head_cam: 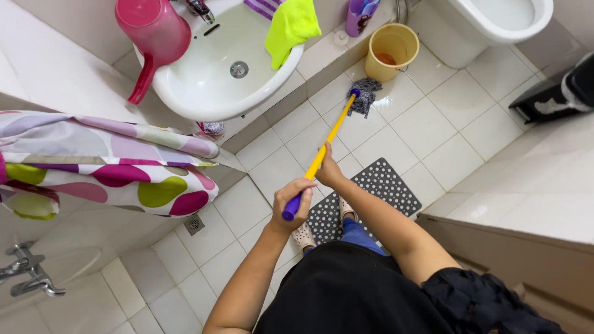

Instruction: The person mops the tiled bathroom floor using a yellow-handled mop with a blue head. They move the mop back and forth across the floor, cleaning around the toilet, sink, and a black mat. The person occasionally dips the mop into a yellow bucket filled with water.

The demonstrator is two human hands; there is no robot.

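Item: mop (pixel 334 127), yellow shaft with purple end grip and purple collar, grey string head lying on the white tiled floor (pixel 427 130) just beside a yellow bucket (pixel 391 51).

Position: shaft slanted from the floor up toward the person, head down near the base of the wall under the washbasin (pixel 210 80).

Hold: left hand (pixel 293 204) wrapped closed around the purple end grip; right hand (pixel 328 170) closed around the yellow shaft a little further down. Both fists fully curled on the shaft.

Handling, judged: shaft stiff and probably light; the smooth yellow part may slip in a wet palm, the purple end gives surer purchase. The string head looks soft and limp, and if soaked would drag and add weight at the far end. Two spaced holds suit it best.

Surroundings: pink jug (pixel 154 37) and lime cloth (pixel 289 28) on the basin rim; dotted grey mat (pixel 387 185) underfoot; spotted shower curtain (pixel 105 164) at left; toilet (pixel 489 25) at top right.
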